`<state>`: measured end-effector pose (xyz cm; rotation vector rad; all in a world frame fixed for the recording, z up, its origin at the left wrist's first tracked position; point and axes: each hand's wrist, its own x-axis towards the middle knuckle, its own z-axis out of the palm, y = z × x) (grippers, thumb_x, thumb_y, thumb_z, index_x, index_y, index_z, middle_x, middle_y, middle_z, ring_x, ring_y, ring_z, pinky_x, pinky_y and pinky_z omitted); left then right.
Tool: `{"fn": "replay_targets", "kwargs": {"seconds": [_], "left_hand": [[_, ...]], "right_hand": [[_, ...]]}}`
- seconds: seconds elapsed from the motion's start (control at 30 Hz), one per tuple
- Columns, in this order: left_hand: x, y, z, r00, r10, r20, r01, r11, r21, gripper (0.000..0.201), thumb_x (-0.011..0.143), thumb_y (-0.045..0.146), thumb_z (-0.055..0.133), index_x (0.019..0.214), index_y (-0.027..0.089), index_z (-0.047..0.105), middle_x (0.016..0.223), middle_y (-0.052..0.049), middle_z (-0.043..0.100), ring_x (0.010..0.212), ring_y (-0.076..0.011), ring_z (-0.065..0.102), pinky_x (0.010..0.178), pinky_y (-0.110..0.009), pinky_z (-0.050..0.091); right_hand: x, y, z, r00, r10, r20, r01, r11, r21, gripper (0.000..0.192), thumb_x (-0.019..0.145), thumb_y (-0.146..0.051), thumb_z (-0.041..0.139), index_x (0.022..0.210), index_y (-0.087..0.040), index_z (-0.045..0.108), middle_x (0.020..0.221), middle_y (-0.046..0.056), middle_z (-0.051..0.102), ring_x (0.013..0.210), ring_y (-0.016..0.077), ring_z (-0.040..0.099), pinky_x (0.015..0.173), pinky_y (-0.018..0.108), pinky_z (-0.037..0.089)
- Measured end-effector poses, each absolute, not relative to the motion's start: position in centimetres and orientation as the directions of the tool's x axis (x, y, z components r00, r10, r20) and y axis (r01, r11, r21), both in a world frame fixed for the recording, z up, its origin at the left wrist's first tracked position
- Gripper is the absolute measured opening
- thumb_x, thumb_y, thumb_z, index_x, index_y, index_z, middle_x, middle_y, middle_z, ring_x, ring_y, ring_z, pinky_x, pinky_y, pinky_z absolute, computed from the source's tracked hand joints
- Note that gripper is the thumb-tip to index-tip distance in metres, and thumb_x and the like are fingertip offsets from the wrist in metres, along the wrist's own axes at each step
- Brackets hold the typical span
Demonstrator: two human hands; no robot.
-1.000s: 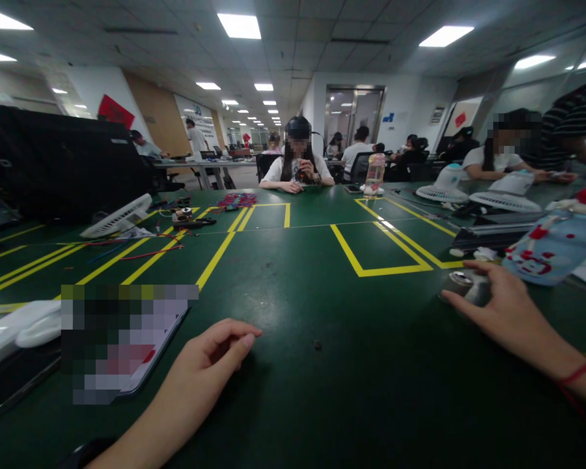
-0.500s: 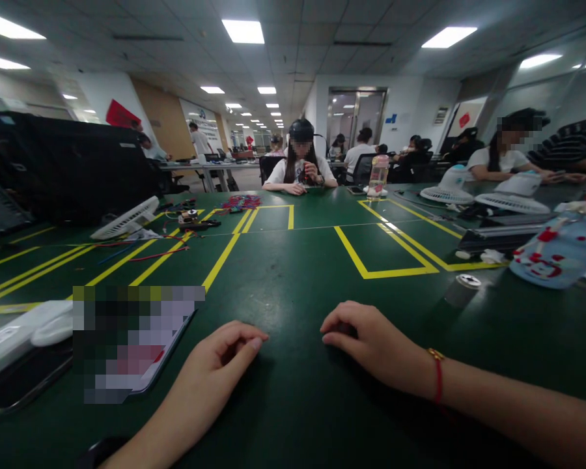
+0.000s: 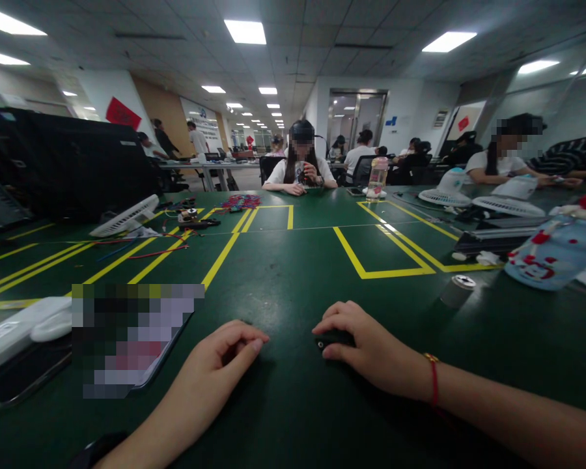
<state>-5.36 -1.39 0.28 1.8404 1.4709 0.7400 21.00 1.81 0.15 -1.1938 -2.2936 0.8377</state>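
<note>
My left hand [image 3: 229, 355] rests on the green table [image 3: 273, 260] with its fingers curled and the thumb against them; nothing shows in it. Across a short gap, my right hand [image 3: 361, 335] has its thumb and fingers closed around a small black object [image 3: 336, 339] with a round silver ring at its near end. Most of that object is hidden in the palm, and I cannot tell its kind. Beyond the right hand a short metal cylinder [image 3: 458, 290] stands on the table.
At left lie a blurred-out phone-like slab [image 3: 176, 332], a white power strip [image 3: 10, 332] and a dark phone [image 3: 27, 371]. A blue decorated bottle [image 3: 542, 257] and white fans [image 3: 505, 203] are on the right. A person [image 3: 300, 163] sits opposite. Yellow tape [image 3: 395, 273] marks the table.
My right hand has shifted slightly left and turned, and the black object in it now shows clearly. The left hand has stayed almost still.
</note>
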Motion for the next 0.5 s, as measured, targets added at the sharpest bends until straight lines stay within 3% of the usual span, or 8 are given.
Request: {"fn": "replay_targets", "kwargs": {"seconds": [0.17, 0.37, 0.43, 0.5], "left_hand": [[-5.4, -1.5, 0.3, 0.221, 0.975, 0.032, 0.6, -0.162, 0.783, 0.022, 0.089, 0.037, 0.048, 0.091, 0.024, 0.066, 0.088, -0.001, 0.063, 0.083, -0.0208, 0.06, 0.075, -0.03, 0.044], [-5.5, -1.5, 0.3, 0.212, 0.976, 0.037, 0.618, -0.164, 0.769, 0.023, 0.089, 0.037, 0.048, 0.091, 0.023, 0.066, 0.088, -0.002, 0.062, 0.084, -0.0214, 0.06, 0.077, -0.031, 0.044], [-5.5, -1.4, 0.3, 0.209, 0.977, 0.034, 0.619, -0.159, 0.769, 0.024, 0.089, 0.038, 0.047, 0.091, 0.023, 0.066, 0.087, -0.002, 0.063, 0.083, -0.0212, 0.06, 0.075, -0.031, 0.045], [-5.4, -1.4, 0.4, 0.21, 0.977, 0.038, 0.622, -0.163, 0.766, 0.024, 0.089, 0.037, 0.047, 0.09, 0.023, 0.067, 0.087, -0.002, 0.063, 0.083, -0.0211, 0.06, 0.074, -0.03, 0.045]], "right_hand": [[21.6, 1.8, 0.4, -0.548, 0.833, 0.07, 0.557, 0.427, -0.712, 0.036, 0.074, -0.038, 0.067, 0.107, -0.024, 0.062, 0.11, 0.001, 0.056, 0.098, 0.0121, 0.049, 0.086, 0.028, 0.042], [21.2, 1.9, 1.0, -0.528, 0.832, 0.17, 0.584, 0.501, -0.638, 0.02, 0.083, -0.039, 0.056, 0.09, -0.024, 0.067, 0.104, 0.001, 0.058, 0.098, 0.0122, 0.049, 0.089, 0.029, 0.039], [23.3, 2.6, 2.5, -0.452, 0.848, 0.276, 0.644, 0.525, -0.557, 0.024, 0.085, -0.041, 0.052, 0.095, -0.024, 0.066, 0.108, 0.002, 0.058, 0.101, 0.0135, 0.049, 0.09, 0.031, 0.039], [26.8, 3.4, 4.2, -0.32, 0.858, 0.401, 0.781, 0.479, -0.4, 0.03, 0.084, -0.046, 0.051, 0.098, -0.024, 0.066, 0.109, 0.003, 0.059, 0.104, 0.0163, 0.05, 0.093, 0.033, 0.037]]}}
